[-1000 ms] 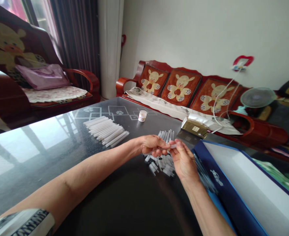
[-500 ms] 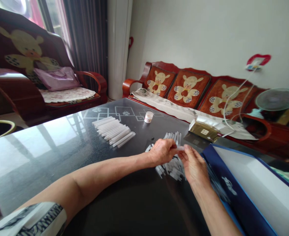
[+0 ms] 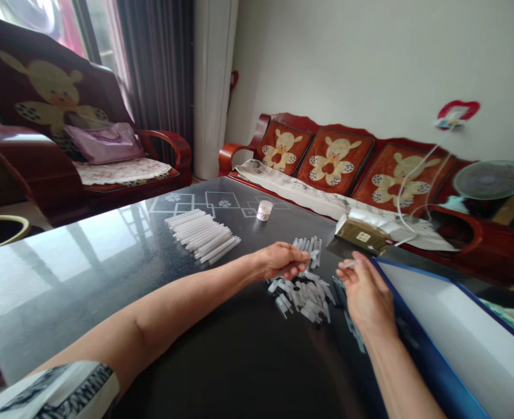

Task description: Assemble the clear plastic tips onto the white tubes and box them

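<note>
My left hand (image 3: 285, 260) is closed in a pinch above a loose pile, with a small whitish plastic piece (image 3: 313, 256) at its fingertips. Most of what it grips is hidden by the fingers. To the right, apart from it, my right hand (image 3: 367, 291) pinches a small translucent piece (image 3: 348, 264) between thumb and fingers. Beneath and between the hands lies the pile of short translucent plastic pieces (image 3: 307, 299). Several slim clear-white tubes (image 3: 315, 243) lie behind it. Thin dark sticks (image 3: 348, 317) rest beside my right wrist.
A neat row of long white tubes (image 3: 202, 235) lies to the left on the glossy black table (image 3: 121, 273). Farther back stands a small white tub (image 3: 264, 210). A gold tissue pack (image 3: 361, 233) and a large blue open box (image 3: 457, 326) occupy the right side.
My hands were together on a whitish piece and have now drawn apart, the right one moving rightward. More of the pile and the dark sticks shows. The view has turned slightly left.
</note>
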Action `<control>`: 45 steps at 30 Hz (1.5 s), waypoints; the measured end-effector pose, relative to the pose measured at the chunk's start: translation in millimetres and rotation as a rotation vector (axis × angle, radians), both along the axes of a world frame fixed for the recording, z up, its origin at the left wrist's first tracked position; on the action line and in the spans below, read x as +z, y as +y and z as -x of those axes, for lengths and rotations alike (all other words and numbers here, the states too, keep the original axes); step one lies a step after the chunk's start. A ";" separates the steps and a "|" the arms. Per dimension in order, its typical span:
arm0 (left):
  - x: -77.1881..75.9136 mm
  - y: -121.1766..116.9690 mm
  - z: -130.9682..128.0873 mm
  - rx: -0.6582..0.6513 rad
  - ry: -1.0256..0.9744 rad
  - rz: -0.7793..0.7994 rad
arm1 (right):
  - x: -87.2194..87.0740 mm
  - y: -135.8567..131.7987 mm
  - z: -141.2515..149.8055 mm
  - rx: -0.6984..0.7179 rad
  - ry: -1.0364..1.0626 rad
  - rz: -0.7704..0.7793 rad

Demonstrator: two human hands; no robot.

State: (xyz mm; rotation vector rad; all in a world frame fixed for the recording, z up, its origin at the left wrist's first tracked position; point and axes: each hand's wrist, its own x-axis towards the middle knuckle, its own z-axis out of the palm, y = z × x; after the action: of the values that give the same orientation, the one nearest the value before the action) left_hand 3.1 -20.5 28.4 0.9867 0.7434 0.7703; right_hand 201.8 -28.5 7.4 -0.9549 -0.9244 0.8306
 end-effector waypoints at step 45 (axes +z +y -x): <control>16.5 27.4 143.8 0.583 1.651 -0.628 | -40.2 -19.5 29.7 -0.065 -1.113 -0.576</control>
State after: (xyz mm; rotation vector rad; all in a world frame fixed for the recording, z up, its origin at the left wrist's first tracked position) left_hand -140.7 6.9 44.8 2.0072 2.3725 0.5339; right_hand 172.2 -48.0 -32.8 -0.8887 -1.9330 -0.1336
